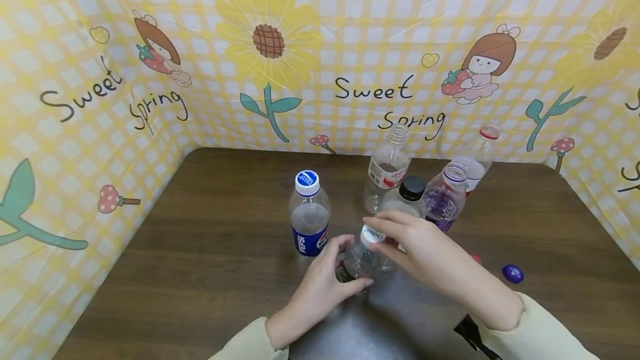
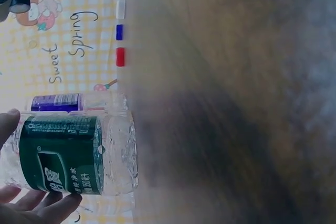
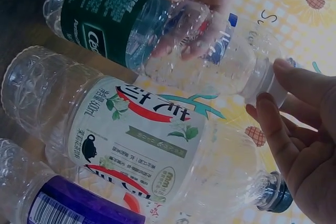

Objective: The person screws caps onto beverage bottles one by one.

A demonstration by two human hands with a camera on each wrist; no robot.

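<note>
A clear water bottle (image 1: 361, 260) with a green label (image 2: 60, 153) stands upright on the table in front of me. My left hand (image 1: 322, 282) grips its body, thumb on the near side and fingers round the far side. My right hand (image 1: 420, 243) pinches the white cap (image 1: 372, 235) on its neck between thumb and fingers. Just behind the right hand is a bottle with a black cap (image 1: 412, 188) and a pale label (image 3: 134, 135). To the left stands a Pepsi bottle (image 1: 310, 224) with a white-and-blue cap.
Farther back stand an uncapped bottle (image 1: 387, 168) with a red-and-white label, a purple-label bottle (image 1: 445, 199) and a red-ringed bottle (image 1: 475, 154). On the table to the right lie a purple cap (image 1: 513, 273) and a partly hidden red cap (image 1: 475, 258). A patterned cloth (image 1: 300, 71) hangs behind the table.
</note>
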